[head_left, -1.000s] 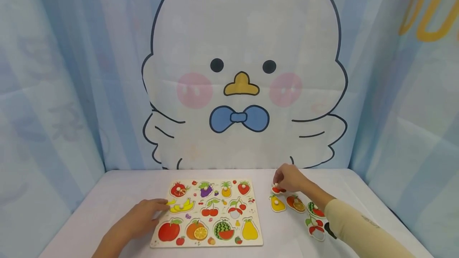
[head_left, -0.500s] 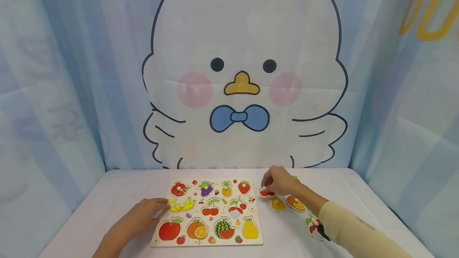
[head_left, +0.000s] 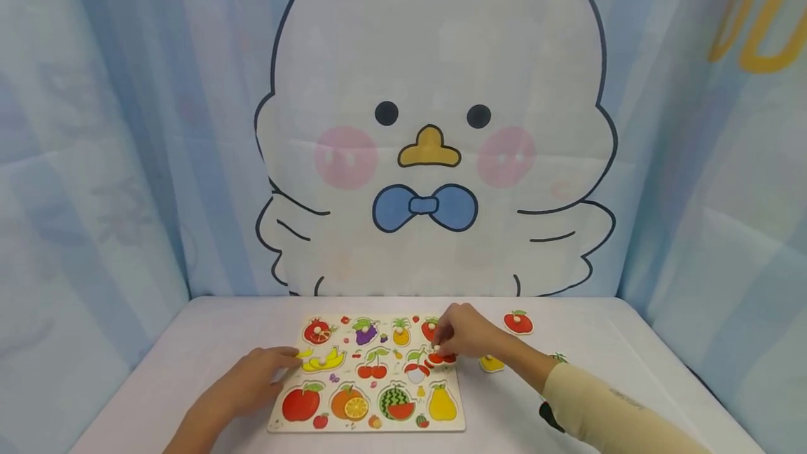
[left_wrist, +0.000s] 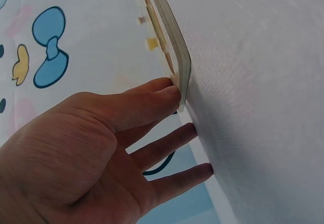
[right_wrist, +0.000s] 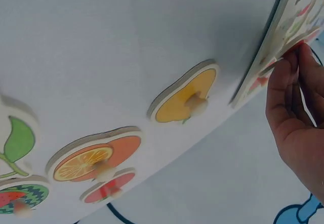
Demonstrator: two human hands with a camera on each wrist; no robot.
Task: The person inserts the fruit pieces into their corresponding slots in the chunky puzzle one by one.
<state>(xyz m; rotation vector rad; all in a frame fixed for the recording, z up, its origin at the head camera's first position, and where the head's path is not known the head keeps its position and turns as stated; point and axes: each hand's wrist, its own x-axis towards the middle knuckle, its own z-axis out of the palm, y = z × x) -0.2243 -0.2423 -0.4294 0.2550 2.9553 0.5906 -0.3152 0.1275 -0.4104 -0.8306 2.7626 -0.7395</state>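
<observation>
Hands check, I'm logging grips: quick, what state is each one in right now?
Left hand: open, touching the left edge of the puzzle board.
Right hand: closed, pinching a red fruit piece.

Right-hand curtain [head_left: 712, 195]: large orange lettering [head_left: 766, 16], high up at the edge of the head view, reading "DU"; the first letter is narrow and slanted, the second wider.
Cream right sleeve [head_left: 605, 415]: a short row of dark marks [head_left: 626, 399], too small to read.
</observation>
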